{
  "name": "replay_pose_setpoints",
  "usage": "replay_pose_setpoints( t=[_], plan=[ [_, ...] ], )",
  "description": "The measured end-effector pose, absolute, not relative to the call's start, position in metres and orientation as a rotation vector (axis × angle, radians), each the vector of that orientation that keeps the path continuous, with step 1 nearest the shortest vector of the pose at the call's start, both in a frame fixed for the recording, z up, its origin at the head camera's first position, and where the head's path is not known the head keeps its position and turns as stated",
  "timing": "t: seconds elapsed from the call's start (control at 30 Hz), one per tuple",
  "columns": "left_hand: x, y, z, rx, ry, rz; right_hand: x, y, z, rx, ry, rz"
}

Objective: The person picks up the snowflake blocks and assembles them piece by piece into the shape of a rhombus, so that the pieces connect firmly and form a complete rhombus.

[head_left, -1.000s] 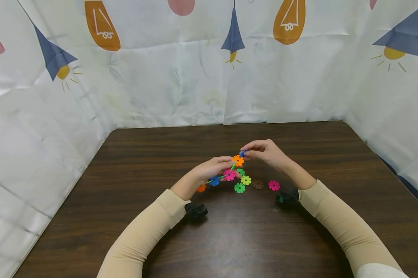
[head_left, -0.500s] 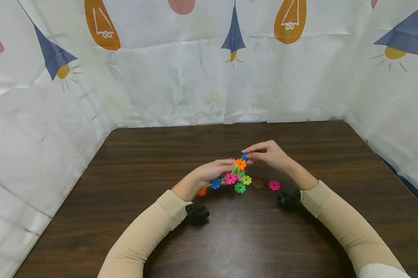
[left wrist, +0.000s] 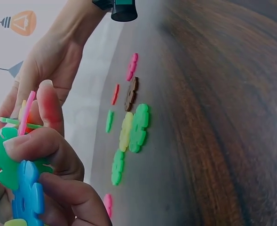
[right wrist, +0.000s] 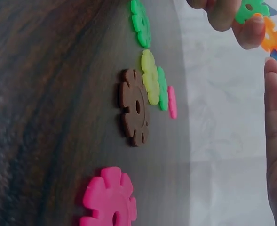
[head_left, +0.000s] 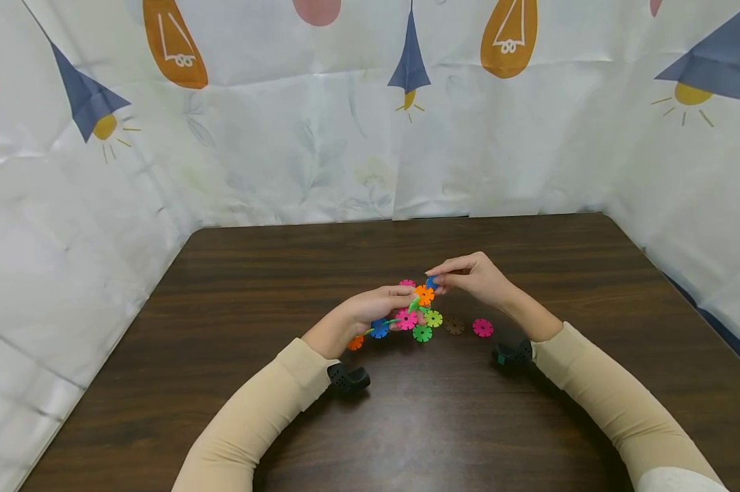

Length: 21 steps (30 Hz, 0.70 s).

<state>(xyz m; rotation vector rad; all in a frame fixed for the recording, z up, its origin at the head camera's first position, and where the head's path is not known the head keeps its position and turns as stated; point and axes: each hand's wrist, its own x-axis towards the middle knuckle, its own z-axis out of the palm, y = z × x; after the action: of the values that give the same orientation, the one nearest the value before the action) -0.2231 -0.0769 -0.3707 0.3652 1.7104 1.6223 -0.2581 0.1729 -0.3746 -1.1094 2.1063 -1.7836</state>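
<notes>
My head feed shows a cloth backdrop (head_left: 320,164) printed with blue lamps (head_left: 409,55) and amber bulbs (head_left: 508,41); on the black right wrist camera (head_left: 511,352) there's a green patch (head_left: 501,359), too small for me to make out as a label. Both forearms come in from the near side in beige sleeves (head_left: 283,393) and converge over the dark table (head_left: 431,424). The left hand (head_left: 376,307) reaches across with its back upward, thumb and fingers pinching a green disc (left wrist: 5,157) in the joined chain — an orange disc (head_left: 424,295) sits at the near fingertips, a pink disc (head_left: 406,319) just below. The right hand (head_left: 477,279) is set a little higher, fingers pointing left, and pinches a blue disc (head_left: 431,282) against the orange one's upper edge; I can't tell whether the two are slotted together. Near the hands, flat on the wood, I have a loose green disc (head_left: 422,333), a yellow disc (head_left: 433,318), a brown disc (head_left: 454,326) and, farthest right, a loose pink disc (head_left: 483,328).
</notes>
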Motion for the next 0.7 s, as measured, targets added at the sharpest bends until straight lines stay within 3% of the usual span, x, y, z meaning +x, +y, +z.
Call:
replay_pose_setpoints(
  t=[0.7],
  plan=[
    [-0.228,-0.081,-0.357,0.338,1.905,1.469,-0.265,0.179,-0.373,-0.927,2.056,-1.784]
  ],
)
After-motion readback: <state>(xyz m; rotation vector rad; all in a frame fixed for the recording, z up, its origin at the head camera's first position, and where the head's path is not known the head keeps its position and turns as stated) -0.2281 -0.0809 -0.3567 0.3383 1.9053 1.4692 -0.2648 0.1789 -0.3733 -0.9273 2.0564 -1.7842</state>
